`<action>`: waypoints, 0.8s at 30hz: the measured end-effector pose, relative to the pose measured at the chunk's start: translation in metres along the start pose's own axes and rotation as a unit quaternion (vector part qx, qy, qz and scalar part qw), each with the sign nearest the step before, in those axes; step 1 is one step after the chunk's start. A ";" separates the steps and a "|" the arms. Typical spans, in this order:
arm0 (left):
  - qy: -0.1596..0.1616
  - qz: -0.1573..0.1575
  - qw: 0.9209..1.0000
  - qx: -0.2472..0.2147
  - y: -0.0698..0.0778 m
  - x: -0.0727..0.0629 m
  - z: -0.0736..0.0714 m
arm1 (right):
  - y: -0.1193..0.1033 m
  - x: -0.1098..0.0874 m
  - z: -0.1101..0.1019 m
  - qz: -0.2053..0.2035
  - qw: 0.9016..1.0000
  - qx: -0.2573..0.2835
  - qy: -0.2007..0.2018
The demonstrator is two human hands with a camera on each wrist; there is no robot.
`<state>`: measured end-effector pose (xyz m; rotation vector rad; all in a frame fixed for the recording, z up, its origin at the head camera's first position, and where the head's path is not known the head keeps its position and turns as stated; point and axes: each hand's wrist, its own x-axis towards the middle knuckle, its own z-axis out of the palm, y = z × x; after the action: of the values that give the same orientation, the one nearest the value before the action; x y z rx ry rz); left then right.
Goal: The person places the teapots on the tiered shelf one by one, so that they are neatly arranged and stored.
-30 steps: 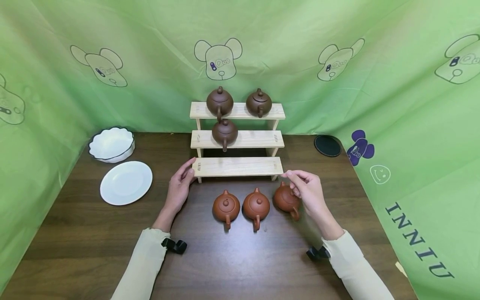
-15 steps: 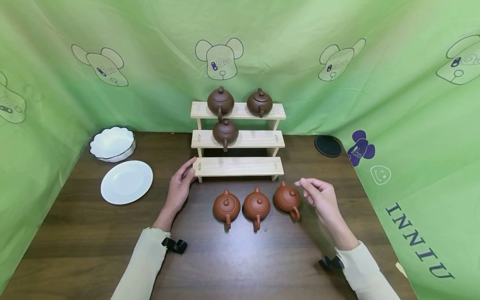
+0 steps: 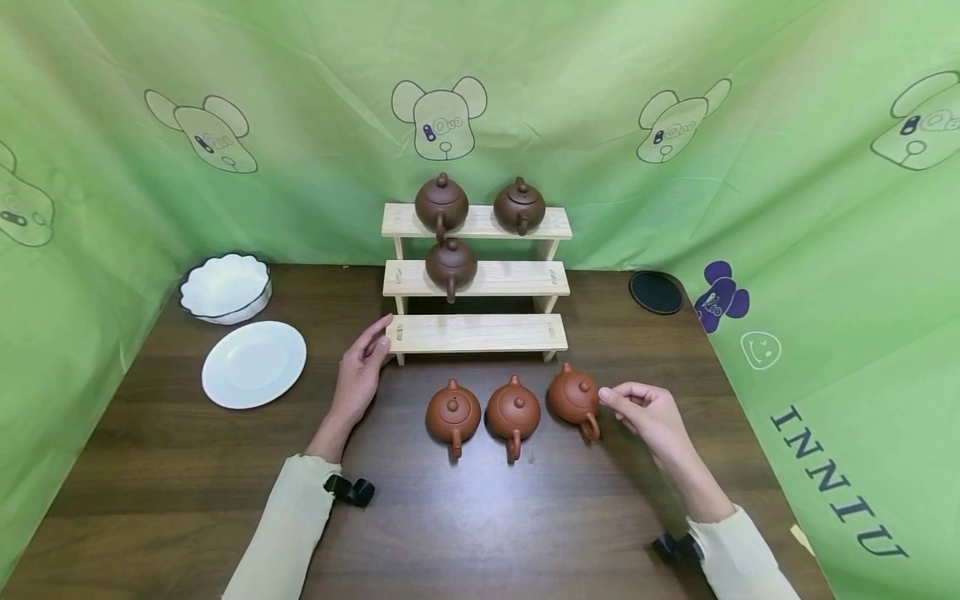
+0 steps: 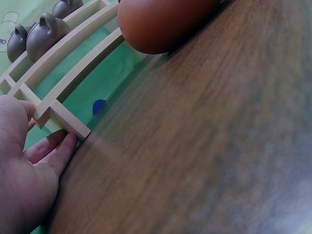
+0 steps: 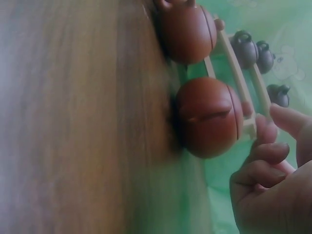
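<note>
On the counter, a three-step wooden stand stood toward the far edge, before a green cloth printed with bear heads. The left hand held the left end of the lowest step, its thumb and fingers about the corner, some fingertips down by the leg. The right hand was partly open, fingers loosely bent and gripping nothing, its thumb tip just beside the right red teapot; whether they touched could not be told.

That pot sat upright between the stand and the counter's near edge, its handle turned toward the near right corner. To its left stood the middle red teapot and the left red teapot, handles toward the near edge.

Two dark teapots stood on the top step, and a third dark teapot left of centre on the middle one. A white bowl and white plate lay along the left edge, a black disc near the far right corner.
</note>
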<state>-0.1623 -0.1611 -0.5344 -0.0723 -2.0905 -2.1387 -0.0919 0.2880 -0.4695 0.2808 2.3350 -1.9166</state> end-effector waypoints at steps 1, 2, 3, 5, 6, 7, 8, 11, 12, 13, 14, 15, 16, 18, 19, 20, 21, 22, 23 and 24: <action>0.003 0.004 1.000 -0.007 -0.001 0.000 0.000 | 0.001 0.000 -0.001 0.006 1.000 -0.006 -0.004; 0.003 0.006 1.000 -0.008 -0.001 0.000 0.000 | 0.003 -0.001 -0.002 0.012 1.000 -0.014 -0.010; 0.004 0.005 1.000 -0.009 -0.001 0.000 0.000 | 0.004 -0.001 -0.003 0.019 0.999 -0.021 -0.017; 0.001 -0.003 1.000 -0.001 0.000 0.000 0.001 | 0.007 -0.002 -0.005 0.027 0.999 -0.032 -0.030; 0.001 -0.009 1.000 0.000 0.001 0.000 0.001 | 0.008 -0.002 -0.006 0.029 0.998 -0.037 -0.038; 0.000 -0.016 1.000 0.002 0.002 0.000 0.002 | 0.010 -0.003 -0.006 0.030 0.998 -0.042 -0.045; -0.003 -0.022 1.000 0.008 0.003 0.000 0.002 | 0.011 -0.003 -0.006 0.031 0.997 -0.046 -0.053; -0.004 -0.033 0.999 0.008 0.004 0.000 0.002 | 0.014 -0.004 -0.006 0.036 0.996 -0.046 -0.071; -0.004 -0.035 0.999 0.008 0.005 0.000 0.002 | 0.014 -0.004 -0.005 0.040 0.995 -0.045 -0.076; -0.004 -0.036 0.999 0.007 0.005 0.000 0.001 | 0.015 -0.005 -0.004 0.044 0.995 -0.043 -0.080; -0.003 -0.036 0.999 0.006 0.005 0.000 0.001 | 0.015 -0.005 -0.004 0.049 0.994 -0.041 -0.084; -0.003 -0.037 0.999 0.006 0.005 0.000 0.001 | 0.016 -0.006 -0.003 0.054 0.994 -0.038 -0.087; -0.002 -0.036 0.999 0.006 0.005 0.000 0.001 | 0.016 -0.006 -0.002 0.059 0.993 -0.037 -0.091; -0.001 -0.036 0.999 0.006 0.005 0.000 0.001 | 0.017 -0.007 0.000 0.063 0.992 -0.036 -0.103; 0.000 -0.036 0.999 0.006 0.005 0.000 0.001 | 0.017 -0.008 0.000 0.064 0.991 -0.035 -0.110; 0.000 -0.036 0.999 0.007 0.005 0.000 0.001 | 0.018 -0.008 0.001 0.065 0.990 -0.032 -0.119; 0.000 -0.036 0.999 0.006 0.005 0.000 0.002 | 0.019 -0.008 0.002 0.066 0.989 -0.030 -0.129; 0.000 -0.035 0.999 0.006 0.005 0.000 0.002 | 0.020 -0.008 0.002 0.068 0.988 -0.028 -0.138; 0.000 -0.035 0.999 0.006 0.005 0.000 0.002 | 0.021 -0.008 0.002 0.069 0.986 -0.025 -0.147; -0.001 -0.035 0.999 0.006 0.005 0.000 0.002 | 0.022 -0.008 0.003 0.072 0.985 -0.022 -0.155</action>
<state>-0.1617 -0.1590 -0.5292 -0.0011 -2.1370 -2.1653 -0.0799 0.2889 -0.4892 0.1299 2.0919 -1.7001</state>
